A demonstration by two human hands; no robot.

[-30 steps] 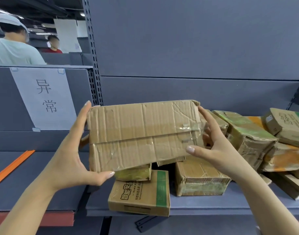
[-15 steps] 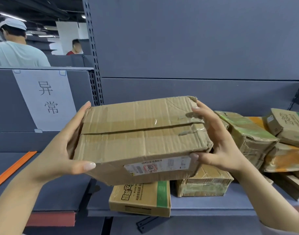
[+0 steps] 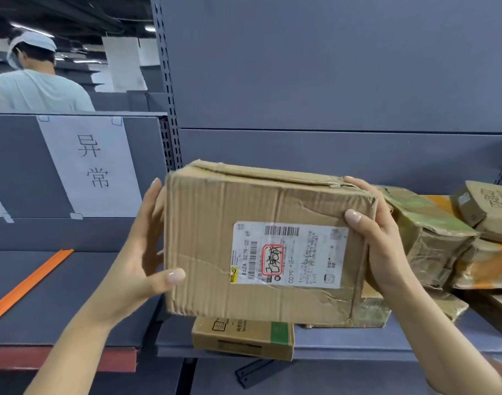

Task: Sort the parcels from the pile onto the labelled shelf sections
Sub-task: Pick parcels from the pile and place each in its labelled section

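The fingers (image 3: 358, 182) of the right hand (image 3: 383, 246) hook over the top right corner of a creased brown corrugated cardboard box (image 3: 210, 238), and the thumb presses on its front face. The left hand (image 3: 138, 260) clamps the opposite edge, with its fingers stretched up the side and its thumb across the lower front. Both hands grip the box between them, and it appears to be held above the shelf in front of the chest.

The box is turned so that its white printed shipping label (image 3: 289, 255), which carries a red-framed handwritten mark, faces the camera. This is most likely so the label can be read to choose a section.

Behind and to the right, the pile of taped brown parcels (image 3: 432, 238) lies on the grey metal shelf (image 3: 344, 350). A small flat carton with a green stripe (image 3: 244, 337) sits just below the held box.

To the left, a white paper sign (image 3: 93, 163) bearing two characters marks a neighbouring shelf section (image 3: 59, 295), which is crossed by an orange strip (image 3: 30, 283). Reading seems to be the step in hand, and placing has not yet begun.
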